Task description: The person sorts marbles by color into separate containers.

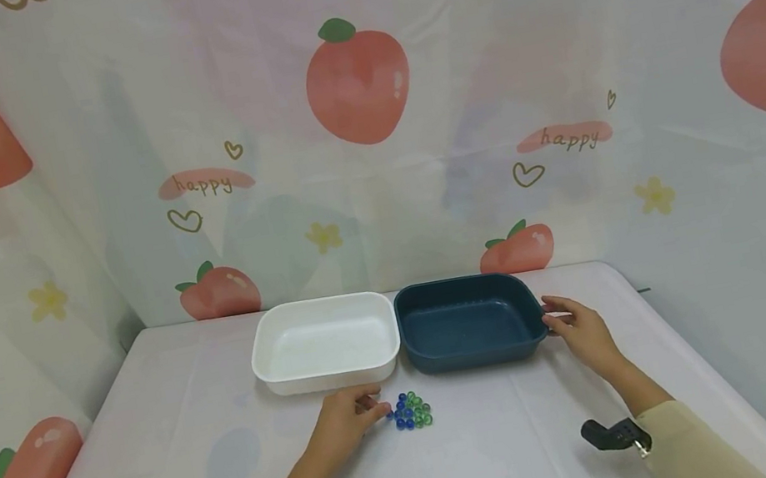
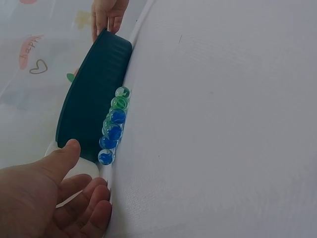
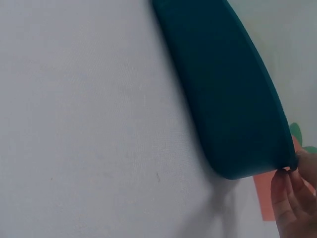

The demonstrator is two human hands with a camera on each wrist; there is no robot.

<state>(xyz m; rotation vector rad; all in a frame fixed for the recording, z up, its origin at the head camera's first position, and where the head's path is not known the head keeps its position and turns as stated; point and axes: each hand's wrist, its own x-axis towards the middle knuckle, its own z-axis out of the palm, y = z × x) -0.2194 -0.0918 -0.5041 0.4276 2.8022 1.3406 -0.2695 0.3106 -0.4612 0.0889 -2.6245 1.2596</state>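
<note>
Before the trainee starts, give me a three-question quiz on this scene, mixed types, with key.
1. Fill in: in the head view, the white tray stands to the ____ of the dark blue tray.
2. True or false: the right hand pinches the rim of the dark blue tray.
3. Multiple choice: where do the glass marbles lie?
A) inside the dark blue tray
B) on the white tablecloth, in front of the trays
C) inside the white tray

Key: 1. left; 2. true; 3. B
</note>
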